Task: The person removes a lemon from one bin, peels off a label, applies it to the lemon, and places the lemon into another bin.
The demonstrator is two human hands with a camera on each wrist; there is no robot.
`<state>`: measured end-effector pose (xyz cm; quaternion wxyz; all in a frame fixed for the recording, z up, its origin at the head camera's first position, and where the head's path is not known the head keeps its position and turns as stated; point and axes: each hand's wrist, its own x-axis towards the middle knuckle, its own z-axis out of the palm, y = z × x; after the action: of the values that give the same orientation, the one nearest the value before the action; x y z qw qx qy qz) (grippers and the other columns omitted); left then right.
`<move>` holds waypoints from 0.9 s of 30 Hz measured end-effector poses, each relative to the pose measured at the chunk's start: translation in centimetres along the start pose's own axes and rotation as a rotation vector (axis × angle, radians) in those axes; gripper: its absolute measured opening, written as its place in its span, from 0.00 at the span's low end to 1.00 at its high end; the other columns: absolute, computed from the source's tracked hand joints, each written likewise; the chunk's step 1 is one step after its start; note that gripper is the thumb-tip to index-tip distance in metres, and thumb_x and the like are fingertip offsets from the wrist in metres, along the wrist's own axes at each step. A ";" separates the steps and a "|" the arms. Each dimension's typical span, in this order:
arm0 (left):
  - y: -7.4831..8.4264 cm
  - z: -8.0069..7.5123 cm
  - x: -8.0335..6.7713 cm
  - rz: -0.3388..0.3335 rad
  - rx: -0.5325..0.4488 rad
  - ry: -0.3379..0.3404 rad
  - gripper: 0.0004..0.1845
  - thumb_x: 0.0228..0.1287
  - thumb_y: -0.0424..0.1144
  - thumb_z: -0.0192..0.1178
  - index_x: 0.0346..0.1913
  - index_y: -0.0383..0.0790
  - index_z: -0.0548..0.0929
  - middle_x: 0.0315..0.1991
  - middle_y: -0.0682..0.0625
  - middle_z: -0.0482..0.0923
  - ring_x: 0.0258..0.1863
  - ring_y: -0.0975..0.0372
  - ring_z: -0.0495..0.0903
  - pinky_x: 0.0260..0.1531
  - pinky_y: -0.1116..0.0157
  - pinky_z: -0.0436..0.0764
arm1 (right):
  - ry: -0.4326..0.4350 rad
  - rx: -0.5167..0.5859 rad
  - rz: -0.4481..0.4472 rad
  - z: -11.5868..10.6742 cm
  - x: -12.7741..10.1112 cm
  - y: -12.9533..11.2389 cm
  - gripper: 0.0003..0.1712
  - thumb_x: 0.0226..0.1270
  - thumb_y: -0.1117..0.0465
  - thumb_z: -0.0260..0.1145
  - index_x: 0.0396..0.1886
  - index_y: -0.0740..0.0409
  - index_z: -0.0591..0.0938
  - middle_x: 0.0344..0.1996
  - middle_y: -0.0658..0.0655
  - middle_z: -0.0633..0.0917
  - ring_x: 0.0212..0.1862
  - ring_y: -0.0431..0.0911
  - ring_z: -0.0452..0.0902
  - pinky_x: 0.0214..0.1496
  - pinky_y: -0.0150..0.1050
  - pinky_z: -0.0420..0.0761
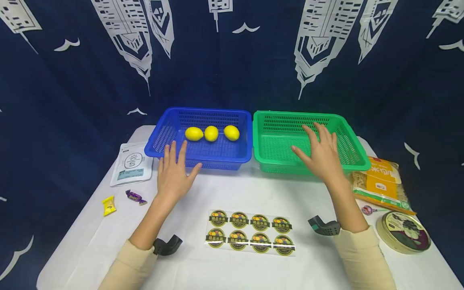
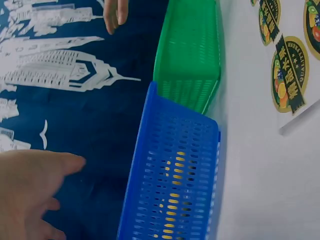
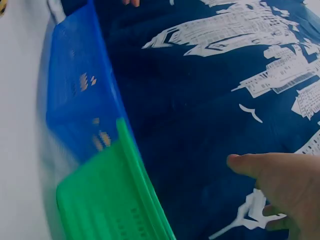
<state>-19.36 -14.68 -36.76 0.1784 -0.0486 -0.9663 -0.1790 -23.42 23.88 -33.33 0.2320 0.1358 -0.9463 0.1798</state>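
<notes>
White-covered counter [image 1: 203,274] with rounded far corners, set against a dark blue curtain [image 1: 217,72] that hangs behind it and at both sides. The curtain is printed with pale buildings [image 1: 130,36], their spires pointing down towards the counter, and a scatter of white birds [image 1: 137,111]. Two baskets stand side by side at the far edge: one blue basket [image 1: 217,164] on the left, one green basket [image 1: 282,166] on the right. Three lemons [image 1: 211,133] lie in a row inside the blue basket. Both hands reach forward from cream sleeves [image 1: 364,257], a black wrist device [image 1: 167,245] at each wrist. The left hand [image 1: 174,177], its fingers spread and extended, is at the near left part of the blue basket; the right hand [image 1: 324,157], fingers spread and slightly bent, is raised over the right part of the green basket. From where I stand I cannot tell whether the left fingers touch the rim. Nearer, in the middle, lies one clear sheet [image 1: 249,230] bearing eight round stickers [image 1: 260,243] in two rows of four. On the left are one white pouch [image 1: 132,163] and two wrapped sweets, a purple sweet [image 1: 135,197] and a yellow sweet [image 1: 109,206]; on the right, one orange bag [image 1: 380,183], one lollipop [image 1: 367,210] and one round tin [image 1: 406,233].
</notes>
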 end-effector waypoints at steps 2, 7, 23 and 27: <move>-0.3 0.3 -0.1 -0.002 -0.077 0.095 0.40 0.64 0.57 0.52 0.72 0.41 0.50 0.70 0.35 0.46 0.70 0.45 0.40 0.65 0.42 0.48 | 0.036 0.096 -0.002 0.7 0.8 -0.6 0.38 0.62 0.49 0.64 0.67 0.57 0.62 0.66 0.66 0.58 0.68 0.61 0.49 0.67 0.62 0.48; -0.9 1.4 -0.5 -0.047 -0.283 0.328 0.37 0.62 0.47 0.58 0.70 0.40 0.55 0.64 0.35 0.55 0.65 0.45 0.54 0.62 0.47 0.59 | 0.131 0.298 -0.034 2.8 3.8 -2.1 0.34 0.61 0.54 0.66 0.65 0.57 0.66 0.62 0.61 0.67 0.64 0.55 0.59 0.63 0.55 0.62; -2.9 5.8 1.2 -0.468 -1.214 0.332 0.36 0.66 0.42 0.56 0.71 0.56 0.49 0.40 0.44 0.72 0.45 0.47 0.76 0.50 0.54 0.74 | -0.120 0.512 -0.264 9.3 15.6 -6.2 0.35 0.55 0.57 0.71 0.63 0.55 0.70 0.60 0.56 0.72 0.59 0.51 0.68 0.61 0.46 0.69; -2.9 6.6 1.9 -0.476 -1.326 0.396 0.31 0.64 0.37 0.58 0.67 0.48 0.58 0.31 0.48 0.73 0.38 0.54 0.79 0.51 0.57 0.76 | -0.263 0.494 -0.275 11.6 17.6 -6.5 0.35 0.56 0.58 0.70 0.63 0.56 0.70 0.60 0.58 0.72 0.59 0.53 0.68 0.62 0.46 0.69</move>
<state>-23.77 -14.91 -42.79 0.2392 0.0982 -0.5887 -0.7659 -40.81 10.30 -32.55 0.0897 0.3371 -0.8685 0.3521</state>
